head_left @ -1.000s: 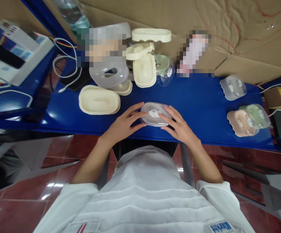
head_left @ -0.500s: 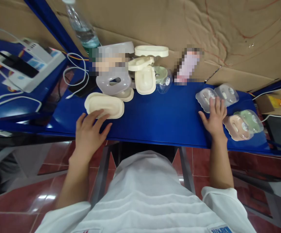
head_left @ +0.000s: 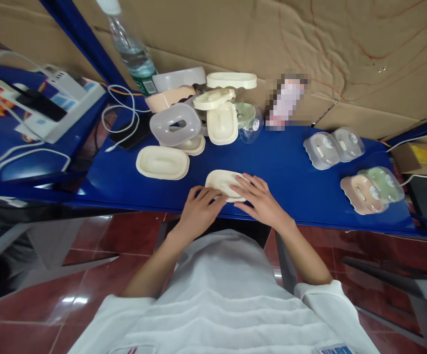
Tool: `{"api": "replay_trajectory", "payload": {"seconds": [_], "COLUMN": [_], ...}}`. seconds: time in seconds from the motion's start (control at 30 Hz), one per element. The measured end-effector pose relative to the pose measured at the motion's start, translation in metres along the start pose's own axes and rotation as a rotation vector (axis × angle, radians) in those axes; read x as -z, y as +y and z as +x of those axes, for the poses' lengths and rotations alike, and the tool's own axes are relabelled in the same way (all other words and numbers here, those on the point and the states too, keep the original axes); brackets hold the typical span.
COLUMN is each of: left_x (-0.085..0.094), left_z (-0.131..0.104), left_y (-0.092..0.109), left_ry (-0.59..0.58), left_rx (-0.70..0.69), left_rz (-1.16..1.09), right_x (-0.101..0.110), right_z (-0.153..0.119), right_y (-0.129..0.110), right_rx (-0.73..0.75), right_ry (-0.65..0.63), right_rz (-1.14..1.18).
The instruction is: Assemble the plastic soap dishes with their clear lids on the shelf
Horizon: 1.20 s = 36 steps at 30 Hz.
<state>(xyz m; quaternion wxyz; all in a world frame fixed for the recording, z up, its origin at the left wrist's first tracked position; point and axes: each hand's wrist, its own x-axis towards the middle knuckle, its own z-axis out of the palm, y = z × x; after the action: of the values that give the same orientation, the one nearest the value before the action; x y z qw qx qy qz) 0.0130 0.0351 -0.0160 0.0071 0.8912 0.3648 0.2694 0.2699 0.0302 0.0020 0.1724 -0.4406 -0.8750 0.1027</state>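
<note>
In the head view a cream oval plastic tray (head_left: 219, 180) lies at the front middle of the blue table, between my hands. My left hand (head_left: 203, 210) grips its left front edge with curled fingers. My right hand (head_left: 260, 199) has its fingers across the tray's right end and the thumb by the near edge, partly hiding it. To the left rests a stack of like cream trays (head_left: 162, 162). Behind it are a grey oval piece with a central hole (head_left: 176, 124), a peach piece (head_left: 169, 98) and an upright-leaning cream tray (head_left: 222, 123).
Clear-lidded cases stand at right: a grey pair (head_left: 322, 150) and a peach case (head_left: 364, 194) beside a green one (head_left: 385, 184). A water bottle (head_left: 132, 54), white cable (head_left: 134, 110) and power strip (head_left: 76, 110) are at left. Cardboard (head_left: 235, 34) lines the back.
My left hand has moved right from the cream tray stack, and my right hand has come left from the clear-lidded cases. A cream tray is now between them at the front middle.
</note>
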Motion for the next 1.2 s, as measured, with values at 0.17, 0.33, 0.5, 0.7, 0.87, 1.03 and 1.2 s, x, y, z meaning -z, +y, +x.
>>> {"api": "replay_trajectory", "payload": {"seconds": [0.17,0.33,0.5,0.7,0.87,1.03,1.2], "left_x": [-0.002,0.001,0.002,0.0,0.012,0.035,0.04], "left_z": [0.004,0.001,0.0,-0.006,0.001,0.03,0.053], "left_y": [-0.004,-0.008,-0.007,-0.012,-0.032,-0.094,-0.146], "left_ry": [-0.021,-0.043,-0.045,-0.01,0.077,0.245,0.227], "left_rx": [-0.01,-0.006,0.032,0.038,0.041,0.236,0.361], "left_rz": [-0.052,-0.14,-0.177,-0.225,-0.226,-0.013,0.016], "right_x": [0.009,0.047,0.039,0.017,0.029,0.032,0.028], "right_z": [-0.012,0.026,0.115,0.123,0.076,0.056,0.051], "right_y": [0.015,0.044,0.091,0.106,0.096,0.099,0.097], "right_rx": [-0.002,-0.064,-0.363,-0.38,-0.269,-0.211,-0.196], "right_ry": [-0.027,0.091,0.192,0.197,0.169,0.081,0.098], "right_rz": [0.041,0.022,-0.196,-0.133,-0.061,-0.044,-0.048]}}
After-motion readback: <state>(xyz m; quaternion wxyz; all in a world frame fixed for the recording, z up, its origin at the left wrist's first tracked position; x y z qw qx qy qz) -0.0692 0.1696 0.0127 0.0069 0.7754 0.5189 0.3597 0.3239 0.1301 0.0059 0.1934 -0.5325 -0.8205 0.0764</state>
